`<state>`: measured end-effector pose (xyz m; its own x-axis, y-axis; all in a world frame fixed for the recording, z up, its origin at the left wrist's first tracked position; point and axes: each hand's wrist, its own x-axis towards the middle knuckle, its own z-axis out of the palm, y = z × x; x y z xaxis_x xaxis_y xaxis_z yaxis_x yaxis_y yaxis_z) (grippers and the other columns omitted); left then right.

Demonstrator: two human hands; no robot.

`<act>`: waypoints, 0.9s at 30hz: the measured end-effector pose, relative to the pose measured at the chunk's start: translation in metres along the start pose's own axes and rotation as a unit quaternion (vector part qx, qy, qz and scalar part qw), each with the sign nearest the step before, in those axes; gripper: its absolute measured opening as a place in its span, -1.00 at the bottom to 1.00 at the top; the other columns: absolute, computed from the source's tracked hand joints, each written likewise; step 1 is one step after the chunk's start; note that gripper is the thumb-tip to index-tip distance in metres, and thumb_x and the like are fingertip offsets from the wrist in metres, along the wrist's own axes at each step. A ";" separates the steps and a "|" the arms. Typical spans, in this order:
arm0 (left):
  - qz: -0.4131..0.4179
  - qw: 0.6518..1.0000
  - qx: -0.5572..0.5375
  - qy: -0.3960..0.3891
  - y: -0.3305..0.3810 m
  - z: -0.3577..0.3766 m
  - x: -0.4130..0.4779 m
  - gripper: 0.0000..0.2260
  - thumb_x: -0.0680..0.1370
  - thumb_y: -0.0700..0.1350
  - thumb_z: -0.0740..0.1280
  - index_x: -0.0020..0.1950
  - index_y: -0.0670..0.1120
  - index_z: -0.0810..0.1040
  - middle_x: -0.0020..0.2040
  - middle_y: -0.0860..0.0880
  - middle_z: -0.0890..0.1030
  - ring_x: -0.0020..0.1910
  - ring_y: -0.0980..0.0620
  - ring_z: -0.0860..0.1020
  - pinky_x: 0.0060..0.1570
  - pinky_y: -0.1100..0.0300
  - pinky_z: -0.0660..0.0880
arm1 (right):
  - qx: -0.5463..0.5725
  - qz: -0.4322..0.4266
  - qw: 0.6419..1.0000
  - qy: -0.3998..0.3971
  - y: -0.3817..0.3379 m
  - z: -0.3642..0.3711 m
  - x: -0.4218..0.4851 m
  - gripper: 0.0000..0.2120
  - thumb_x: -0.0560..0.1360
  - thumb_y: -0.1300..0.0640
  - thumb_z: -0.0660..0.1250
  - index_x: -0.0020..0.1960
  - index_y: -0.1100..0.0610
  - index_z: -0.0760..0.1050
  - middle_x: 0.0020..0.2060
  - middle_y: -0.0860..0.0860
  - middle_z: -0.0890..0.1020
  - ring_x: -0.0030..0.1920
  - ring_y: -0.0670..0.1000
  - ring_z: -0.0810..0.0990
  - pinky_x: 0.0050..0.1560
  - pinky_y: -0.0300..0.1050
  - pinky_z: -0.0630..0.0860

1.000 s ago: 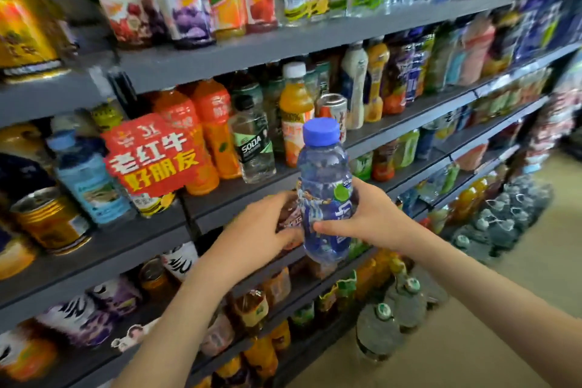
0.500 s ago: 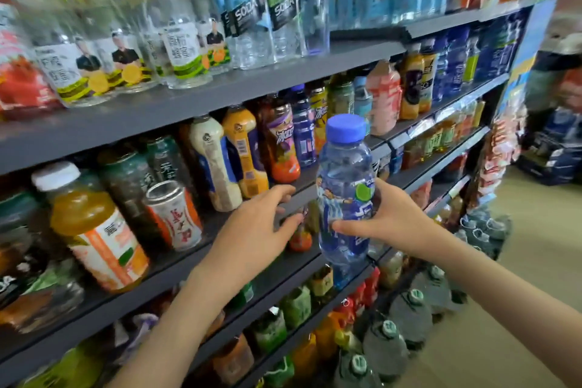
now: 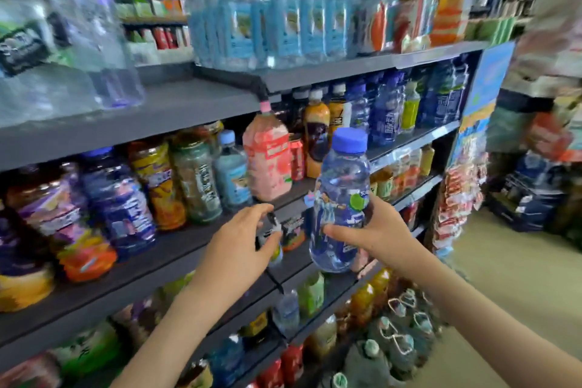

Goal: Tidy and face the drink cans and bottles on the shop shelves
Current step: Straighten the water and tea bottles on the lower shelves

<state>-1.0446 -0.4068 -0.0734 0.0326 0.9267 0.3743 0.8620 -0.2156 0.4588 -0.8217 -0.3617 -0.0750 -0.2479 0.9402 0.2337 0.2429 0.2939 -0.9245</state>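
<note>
**Blue-capped bottle [image 3: 343, 195] held off the shelf [image 3: 157, 264]**

The right hand [image 3: 378, 233] grips the clear bottle upright, in the air just in front of the shelf edge. The left hand [image 3: 236, 249] is beside it, fingers relaxed and holding nothing.

Blur is smearing nearly every label on these shelves

The right hand [image 3: 378, 230] is wrapping round the blue-capped bottle [image 3: 341, 198], so its fingers are hiding behind it. The left hand [image 3: 239, 249] is covering part of a small bottle [image 3: 274, 241] I can't identify. The clear bottles [image 3: 94, 41] top left and both forearms are running off the frame.
</note>
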 end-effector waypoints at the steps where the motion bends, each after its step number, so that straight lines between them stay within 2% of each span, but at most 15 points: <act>1: -0.001 1.000 -0.003 0.009 0.008 0.014 0.017 -0.57 0.56 0.07 0.26 0.41 0.08 0.31 0.30 0.13 0.45 0.20 0.17 0.47 0.10 0.27 0.41 | 0.007 0.002 1.000 0.013 0.013 -0.014 0.014 -0.56 0.30 0.11 0.56 0.13 -0.03 0.50 -0.06 -0.20 0.68 -0.04 -0.19 0.64 -0.06 -0.26 0.55; 3: 0.000 1.000 -0.014 0.028 0.022 0.042 0.052 -0.58 0.56 0.04 0.28 0.41 0.05 0.33 0.30 0.12 0.45 0.21 0.14 0.47 0.11 0.28 0.38 | 0.014 0.001 0.999 0.031 0.038 -0.043 0.043 -0.57 0.30 0.16 0.56 0.11 0.01 0.51 -0.06 -0.14 0.69 -0.03 -0.13 0.65 0.00 -0.14 0.57; 6: 0.015 0.999 -0.025 0.041 0.050 0.083 0.103 -0.60 0.55 -0.02 0.30 0.38 0.01 0.37 0.28 0.08 0.48 0.24 0.08 0.46 0.12 0.26 0.35 | 0.011 0.009 0.998 0.059 0.067 -0.090 0.085 -0.57 0.29 0.11 0.57 0.10 0.00 0.51 -0.05 -0.10 0.69 -0.02 -0.11 0.65 0.07 -0.01 0.57; 10: 0.028 0.998 -0.028 0.055 0.088 0.134 0.167 -0.63 0.56 -0.01 0.28 0.36 0.04 0.38 0.28 0.08 0.47 0.21 0.07 0.48 0.10 0.16 0.43 | 0.002 0.006 0.995 0.104 0.097 -0.155 0.140 -0.58 0.29 0.11 0.57 0.09 -0.03 0.53 -0.09 -0.13 0.69 -0.07 -0.16 0.65 -0.02 -0.10 0.55; 14: 0.030 0.996 0.009 0.082 0.113 0.180 0.228 -0.63 0.58 -0.05 0.26 0.39 0.02 0.38 0.31 0.06 0.44 0.24 0.05 0.45 0.08 0.19 0.41 | 0.004 -0.001 0.993 0.116 0.126 -0.213 0.192 -0.59 0.32 0.12 0.54 0.11 -0.04 0.50 -0.07 -0.19 0.66 -0.09 -0.23 0.63 -0.11 -0.28 0.49; 17: -0.001 0.992 0.032 0.121 0.120 0.211 0.266 -0.63 0.59 -0.11 0.23 0.41 0.05 0.37 0.33 0.04 0.41 0.24 0.04 0.46 0.04 0.16 0.44 | -0.013 -0.014 0.994 0.103 0.148 -0.241 0.232 -0.56 0.31 0.06 0.55 0.14 -0.03 0.50 -0.09 -0.23 0.65 -0.11 -0.29 0.60 -0.10 -0.27 0.49; 20: -0.066 0.983 0.048 0.163 0.130 0.247 0.299 -0.57 0.58 -0.09 0.24 0.46 0.05 0.29 0.37 0.00 0.34 0.23 -0.01 0.45 0.06 0.10 0.45 | -0.024 -0.030 0.998 0.055 0.168 -0.268 0.271 -0.59 0.32 0.07 0.55 0.06 -0.09 0.44 -0.16 -0.29 0.58 -0.23 -0.44 0.53 -0.28 -0.48 0.42; 23: -0.140 0.968 0.077 0.191 0.145 0.276 0.325 -0.50 0.57 -0.09 0.27 0.48 0.08 0.22 0.40 -0.07 0.27 0.06 -0.07 0.52 -0.10 0.09 0.49 | -0.029 -0.037 0.999 -0.001 0.188 -0.288 0.305 -0.57 0.32 0.09 0.56 0.08 -0.07 0.43 -0.15 -0.30 0.56 -0.22 -0.39 0.54 -0.30 -0.50 0.41; 25: -0.179 0.955 0.112 0.209 0.151 0.290 0.336 -0.46 0.53 -0.14 0.32 0.47 0.07 0.25 0.39 -0.14 0.27 0.15 -0.13 0.48 -0.06 0.06 0.50 | -0.025 -0.035 0.999 -0.028 0.198 -0.296 0.321 -0.54 0.30 0.06 0.57 0.09 -0.07 0.42 -0.15 -0.30 0.56 -0.20 -0.35 0.55 -0.28 -0.47 0.42; 27: -0.195 0.943 0.138 0.231 0.155 0.299 0.343 -0.43 0.50 -0.20 0.36 0.47 0.05 0.29 0.38 -0.19 0.28 0.23 -0.20 0.43 0.03 0.01 0.49 | -0.008 -0.029 0.998 -0.055 0.205 -0.299 0.336 -0.54 0.29 0.07 0.57 0.10 -0.03 0.43 -0.17 -0.29 0.57 -0.25 -0.42 0.52 -0.31 -0.50 0.41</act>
<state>-0.7487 -0.0303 -0.1153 -0.4827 0.6729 0.5606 0.8639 0.2607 0.4309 -0.5749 0.0659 -0.0959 -0.3640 0.8967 0.2521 0.2401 0.3518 -0.9048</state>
